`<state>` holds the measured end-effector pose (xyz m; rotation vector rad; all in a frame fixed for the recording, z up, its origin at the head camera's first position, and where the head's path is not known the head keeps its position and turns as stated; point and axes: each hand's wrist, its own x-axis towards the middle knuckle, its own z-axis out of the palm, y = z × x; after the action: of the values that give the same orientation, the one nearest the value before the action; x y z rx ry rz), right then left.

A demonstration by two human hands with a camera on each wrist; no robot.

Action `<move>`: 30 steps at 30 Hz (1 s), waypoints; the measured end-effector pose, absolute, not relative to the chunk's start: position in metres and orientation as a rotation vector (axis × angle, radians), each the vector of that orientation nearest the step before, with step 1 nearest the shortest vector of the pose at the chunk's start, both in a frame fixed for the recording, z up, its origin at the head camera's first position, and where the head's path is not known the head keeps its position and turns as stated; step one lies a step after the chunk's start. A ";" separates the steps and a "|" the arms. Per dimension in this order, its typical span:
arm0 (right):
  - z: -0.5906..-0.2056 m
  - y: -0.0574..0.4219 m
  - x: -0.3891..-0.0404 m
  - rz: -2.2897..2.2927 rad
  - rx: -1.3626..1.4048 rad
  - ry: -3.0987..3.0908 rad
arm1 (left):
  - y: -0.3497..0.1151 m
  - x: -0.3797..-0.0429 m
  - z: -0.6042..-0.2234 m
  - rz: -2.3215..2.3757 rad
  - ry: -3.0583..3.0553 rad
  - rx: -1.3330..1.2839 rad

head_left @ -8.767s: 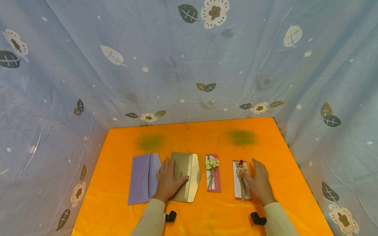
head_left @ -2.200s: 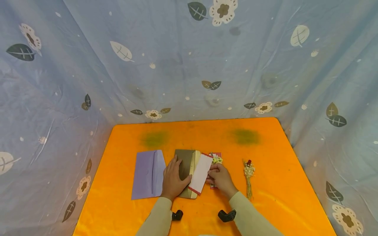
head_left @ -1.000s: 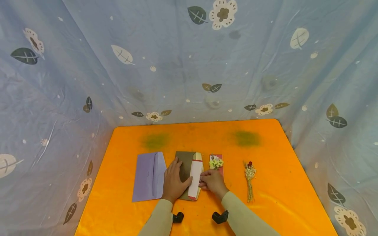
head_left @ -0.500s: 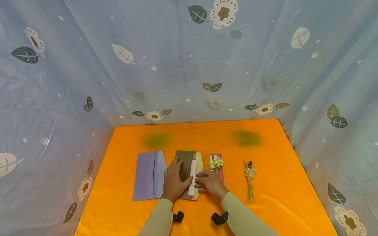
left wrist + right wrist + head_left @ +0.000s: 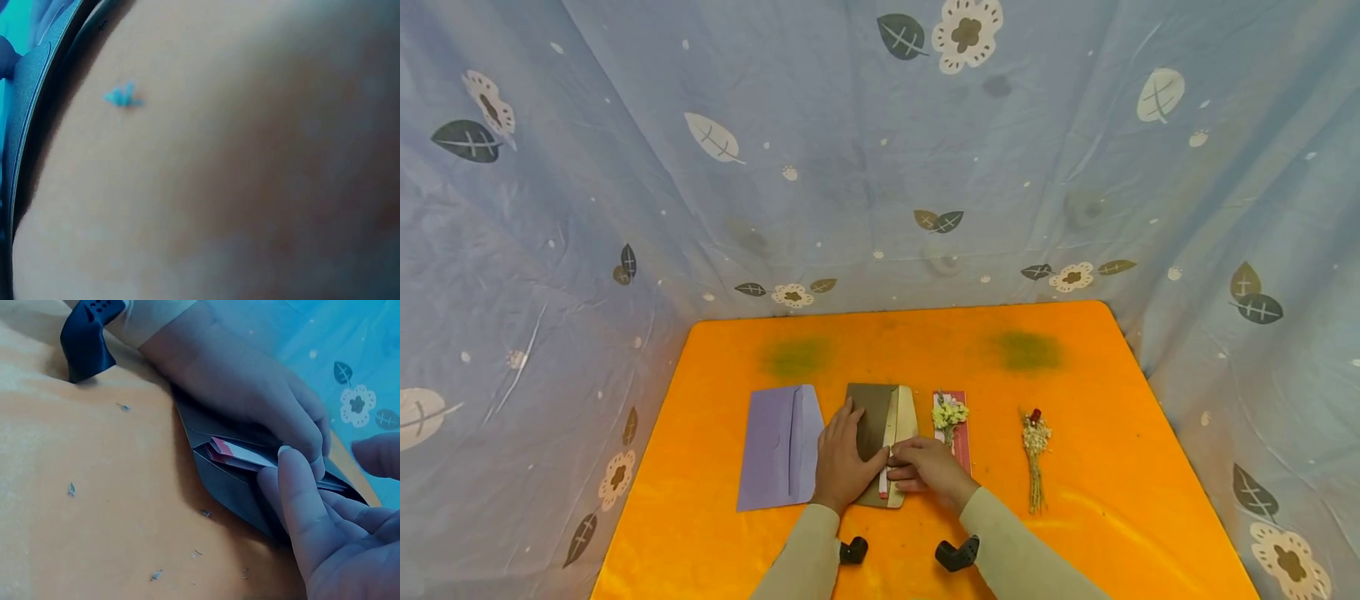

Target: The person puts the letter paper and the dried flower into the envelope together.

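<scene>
A brown envelope (image 5: 872, 404) lies with its gold flap (image 5: 908, 408) folded out to the right. My left hand (image 5: 841, 462) rests on the envelope, fingers spread, its thumb along the opening. Most of a folded white card (image 5: 240, 453) with red edges is inside the envelope's mouth, a narrow strip showing. The fingers of my right hand (image 5: 928, 467) press at the card's outer edge. In the right wrist view, the right thumb (image 5: 381, 456) stands apart from the fingers. Blurred skin fills the left wrist view.
A purple envelope (image 5: 767, 450) lies on the left. To the right are a red card (image 5: 962, 442) bearing a yellow flower bunch (image 5: 950, 412), partly behind my right hand, and a dried bouquet (image 5: 1035, 458) with a red bloom. Small plant bits (image 5: 156, 575) dot the orange cloth.
The card, earlier under the red-bloom bouquet at right, was carried left to the brown envelope and slid in from the right. The bouquet stayed on the cloth. My left hand has stayed on the envelope.
</scene>
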<state>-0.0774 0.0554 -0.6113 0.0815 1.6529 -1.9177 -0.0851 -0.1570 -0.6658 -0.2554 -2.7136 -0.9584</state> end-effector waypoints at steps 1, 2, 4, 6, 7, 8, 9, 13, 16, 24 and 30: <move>-0.612 0.055 -0.077 -1.919 0.076 1.648 | -0.157 -0.085 -0.666 -0.960 -2.718 -0.254; -0.612 0.055 -0.077 -1.923 0.074 1.638 | -0.157 -0.085 -0.666 -0.962 -2.718 -0.254; -0.613 0.054 -0.077 -1.932 0.065 1.619 | -0.157 -0.085 -0.666 -0.960 -2.726 -0.251; -0.613 0.053 -0.077 -1.947 0.063 1.591 | -0.157 -0.085 -0.666 -0.957 -2.725 -0.252; -0.613 0.053 -0.077 -1.953 0.062 1.579 | -0.157 -0.085 -0.667 -0.956 -2.719 -0.254; -0.612 0.052 -0.076 -1.959 0.062 1.564 | -0.157 -0.085 -0.667 -0.955 -2.711 -0.257; -0.612 0.052 -0.076 -1.962 0.064 1.550 | -0.157 -0.085 -0.667 -0.955 -2.707 -0.259; -0.611 0.051 -0.074 -1.963 0.078 1.515 | -0.157 -0.085 -0.668 -0.957 -2.686 -0.267; -0.611 0.050 -0.074 -1.977 0.096 1.485 | -0.158 -0.085 -0.669 -0.969 -2.693 -0.262; -0.612 0.050 -0.070 -2.055 0.126 1.412 | -0.157 -0.085 -0.668 -0.947 -2.667 -0.274; -0.610 0.050 -0.068 -2.054 0.125 1.397 | -0.157 -0.084 -0.668 -0.954 -2.676 -0.274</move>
<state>-0.0684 0.0501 -0.6103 0.1254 1.3973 -2.0544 -0.0840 -0.1569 -0.6681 -0.2736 -2.6763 -0.9537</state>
